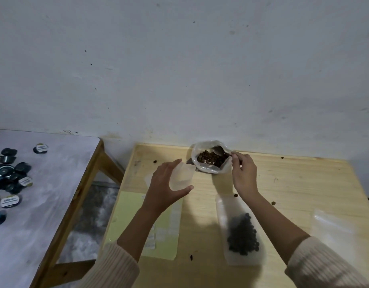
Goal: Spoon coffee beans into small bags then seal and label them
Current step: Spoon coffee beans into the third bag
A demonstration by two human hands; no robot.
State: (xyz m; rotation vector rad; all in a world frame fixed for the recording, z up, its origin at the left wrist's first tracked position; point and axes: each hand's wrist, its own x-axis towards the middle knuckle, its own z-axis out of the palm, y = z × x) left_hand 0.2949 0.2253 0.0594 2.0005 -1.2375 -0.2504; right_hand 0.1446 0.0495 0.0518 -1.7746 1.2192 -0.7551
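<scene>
Pale wooden worktop (283, 183) is carrying the whole job. Bean sack (209, 170) is sitting open at its far edge against the wall; all places below are taken from it.

- Side table (44, 194) is standing well left of the sack, with dark capsules (11, 173) scattered on it. Not part of this step.
- Label sheet (127, 215), pale green, is lying near-left of the sack, partly under the left forearm.
- Filled bag (239, 235) is lying flat well nearer than the sack, dark beans showing through. Whether it is sealed, cannot tell.
- Spare bag (333, 231), clear and flat, is lying near-right of the sack.
- Small bag (182, 176) is being held just left of the sack, close to its rim. Left hand (167, 183) is wrapping it, fingers over the far edge and thumb under the near edge. Its mouth is not readable.
- Right hand (244, 173) is pinching the spoon (218, 150) by the handle at the sack's right rim, the bowl dipping toward the coffee beans (210, 159).
- Loose beans (155, 161) are lying around the sack, near and far.

Judgement, step in hand: scooping the first spoonful for the small bag. Doing it well is likely coming down to squeezing the bag's sides so the mouth is gaping, keeping it tucked beside the sack's rim so the spoon is travelling little, loading the spoon modestly and level, and tipping only once its bowl is inside the mouth. The strays are suggesting spills are easy here.
</scene>
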